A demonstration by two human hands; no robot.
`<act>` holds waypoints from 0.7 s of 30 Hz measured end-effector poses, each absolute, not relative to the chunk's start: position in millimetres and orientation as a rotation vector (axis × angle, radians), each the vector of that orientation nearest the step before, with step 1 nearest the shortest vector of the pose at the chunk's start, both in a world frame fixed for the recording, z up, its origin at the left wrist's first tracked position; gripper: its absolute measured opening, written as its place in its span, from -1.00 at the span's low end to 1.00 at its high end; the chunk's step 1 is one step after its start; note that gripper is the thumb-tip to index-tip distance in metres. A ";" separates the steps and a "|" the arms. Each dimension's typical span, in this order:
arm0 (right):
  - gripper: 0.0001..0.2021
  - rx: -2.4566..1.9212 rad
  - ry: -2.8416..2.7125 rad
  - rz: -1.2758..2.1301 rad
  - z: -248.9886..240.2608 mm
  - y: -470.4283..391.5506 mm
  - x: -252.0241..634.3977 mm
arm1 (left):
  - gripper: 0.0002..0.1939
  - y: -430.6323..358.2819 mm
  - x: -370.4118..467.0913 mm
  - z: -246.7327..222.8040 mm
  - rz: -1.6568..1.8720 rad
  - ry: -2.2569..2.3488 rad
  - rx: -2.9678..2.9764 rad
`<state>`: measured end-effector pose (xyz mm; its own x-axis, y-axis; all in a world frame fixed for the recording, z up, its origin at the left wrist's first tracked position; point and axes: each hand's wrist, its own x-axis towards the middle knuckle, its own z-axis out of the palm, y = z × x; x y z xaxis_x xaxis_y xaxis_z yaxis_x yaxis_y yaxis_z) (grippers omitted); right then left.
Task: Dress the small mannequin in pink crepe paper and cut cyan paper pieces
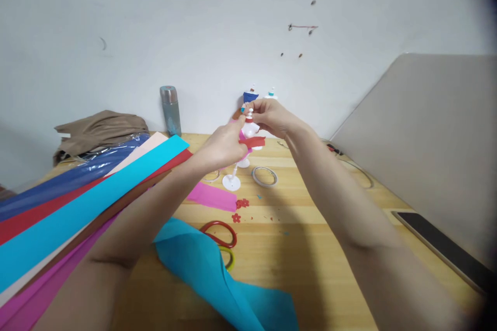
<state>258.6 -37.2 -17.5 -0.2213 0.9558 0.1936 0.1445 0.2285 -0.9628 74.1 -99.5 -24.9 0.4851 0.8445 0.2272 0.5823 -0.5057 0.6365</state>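
A small white dress form (250, 128) on a round-footed stand (231, 182) is between my hands, with a red band about its neck and pink material on its body. My left hand (227, 146) is closed around the form's near side. From under its fingers a red strip (254, 142) sticks out to the right. My right hand (274, 118) pinches at the form's neck and shoulder; what lies between its fingertips is hidden. Behind them stand two more small dress forms, one in dark blue (250, 96), one with a turquoise neck band (271, 94).
Rolls of tape (265, 177), a pink strip (213, 196) and red flower cut-outs (236, 217) lie on the wooden table. Turquoise cloth (194, 253) partly covers red-handled scissors (234, 238). Coloured strips (97, 194) fill the left, near a flask (171, 111). A phone (442, 248) lies right.
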 end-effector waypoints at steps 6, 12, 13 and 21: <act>-0.81 -1.091 -1.484 1.109 -23.0 -38.3 259.6 | -0.21 -98.0 74.4 -26.5 0.753 1.181 2.271; -0.78 -0.980 -1.464 1.065 -28.3 -55.9 269.3 | -0.32 -95.4 73.1 -24.0 0.728 1.186 2.265; -0.77 -0.972 -1.467 1.044 -29.4 -59.1 269.3 | -0.33 -94.5 73.5 -24.5 0.723 1.192 2.270; -0.80 -1.036 -1.434 0.839 -36.0 -68.0 259.1 | -0.35 -89.0 75.9 -29.0 0.757 1.230 2.325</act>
<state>259.1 -68.0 -36.0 0.0083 0.9308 0.3653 0.1370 0.3608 -0.9225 75.9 -89.0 -29.0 0.4658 0.8412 0.2745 0.6236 -0.5321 0.5727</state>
